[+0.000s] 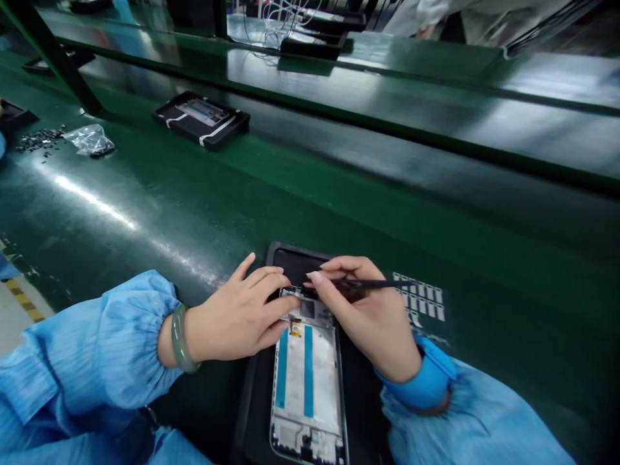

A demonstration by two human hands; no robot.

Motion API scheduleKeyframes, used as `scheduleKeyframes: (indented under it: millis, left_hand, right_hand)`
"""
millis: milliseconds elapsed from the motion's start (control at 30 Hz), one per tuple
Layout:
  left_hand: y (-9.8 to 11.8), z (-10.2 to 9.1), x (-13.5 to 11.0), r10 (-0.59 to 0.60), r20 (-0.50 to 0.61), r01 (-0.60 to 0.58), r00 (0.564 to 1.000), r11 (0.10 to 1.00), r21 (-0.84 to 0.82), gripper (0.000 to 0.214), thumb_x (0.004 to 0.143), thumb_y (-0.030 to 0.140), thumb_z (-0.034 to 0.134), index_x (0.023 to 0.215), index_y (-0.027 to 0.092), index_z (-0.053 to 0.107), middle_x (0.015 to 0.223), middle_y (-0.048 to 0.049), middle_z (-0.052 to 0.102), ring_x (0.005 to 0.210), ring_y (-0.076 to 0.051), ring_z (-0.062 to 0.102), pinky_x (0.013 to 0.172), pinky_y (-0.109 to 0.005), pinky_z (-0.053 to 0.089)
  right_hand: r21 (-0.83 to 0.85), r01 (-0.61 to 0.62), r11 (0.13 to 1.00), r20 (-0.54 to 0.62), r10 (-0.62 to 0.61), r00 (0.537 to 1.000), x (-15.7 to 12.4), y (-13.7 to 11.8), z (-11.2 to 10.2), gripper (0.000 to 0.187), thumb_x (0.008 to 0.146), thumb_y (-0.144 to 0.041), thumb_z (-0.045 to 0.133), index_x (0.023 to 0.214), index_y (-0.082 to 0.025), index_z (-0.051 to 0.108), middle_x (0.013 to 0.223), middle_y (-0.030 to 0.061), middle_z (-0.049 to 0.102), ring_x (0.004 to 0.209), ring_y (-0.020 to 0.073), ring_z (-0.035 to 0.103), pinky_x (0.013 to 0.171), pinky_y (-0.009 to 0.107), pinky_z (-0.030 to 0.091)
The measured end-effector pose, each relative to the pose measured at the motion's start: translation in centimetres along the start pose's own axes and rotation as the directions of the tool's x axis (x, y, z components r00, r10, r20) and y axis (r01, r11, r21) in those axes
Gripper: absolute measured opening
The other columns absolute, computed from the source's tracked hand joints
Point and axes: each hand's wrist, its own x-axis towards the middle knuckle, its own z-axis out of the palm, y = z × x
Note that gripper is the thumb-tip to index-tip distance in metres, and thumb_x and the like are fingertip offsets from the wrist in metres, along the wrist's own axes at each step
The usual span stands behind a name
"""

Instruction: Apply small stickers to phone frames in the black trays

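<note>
An opened phone frame (322, 381), silver with two blue strips, lies in a black padded tray (256, 394). My left hand (242, 313) rests across its upper left edge, fingers spread; one fingertip touches the inside near the top, close to a small gold flex connector (295, 328). At the top right corner of the frame, my right hand (365, 310) pinches thin black tweezers (375, 283), whose back end points right. Their tip is hard to make out near the frame's top edge. Beyond my right hand lies a sheet of small pale stickers (426, 300).
Another black tray (203, 119) with a phone frame stands farther back on the green table (194, 187). At left are a clear plastic bag (90, 139) and scattered small black parts (41, 140). A green post (58, 58) rises there. White cables (290, 19) lie at the back.
</note>
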Motion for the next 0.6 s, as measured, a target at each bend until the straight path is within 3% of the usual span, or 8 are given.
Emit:
scheduleKeyframes:
  millis: [400,600]
  left_hand:
    - [-0.07,0.04,0.1,0.004,0.003,-0.004,1.0,1.0,-0.001,0.035,0.092,0.027,0.043,0.125,0.018,0.049,0.124,-0.0109,0.05,0.127,-0.027,0.038,0.108,-0.058,0.021]
    - [-0.09,0.16,0.05,0.005,-0.004,-0.004,1.0,1.0,0.004,0.034,0.092,0.027,0.043,0.124,0.018,0.049,0.124,-0.0113,0.051,0.127,-0.027,0.038,0.108,-0.057,0.021]
  right_hand:
    - [-0.116,0.111,0.987,0.027,-0.109,0.994,0.27,-0.07,0.22,0.012,0.084,-0.032,0.061,0.089,-0.022,0.058,0.077,0.0011,0.065,0.067,0.0166,0.065,0.061,0.027,0.051]
    - [-0.111,0.067,0.992,-0.007,-0.068,0.998,0.15,-0.09,0.06,0.013,0.084,-0.033,0.061,0.09,-0.022,0.058,0.076,0.0014,0.066,0.068,0.0173,0.065,0.059,0.027,0.052]
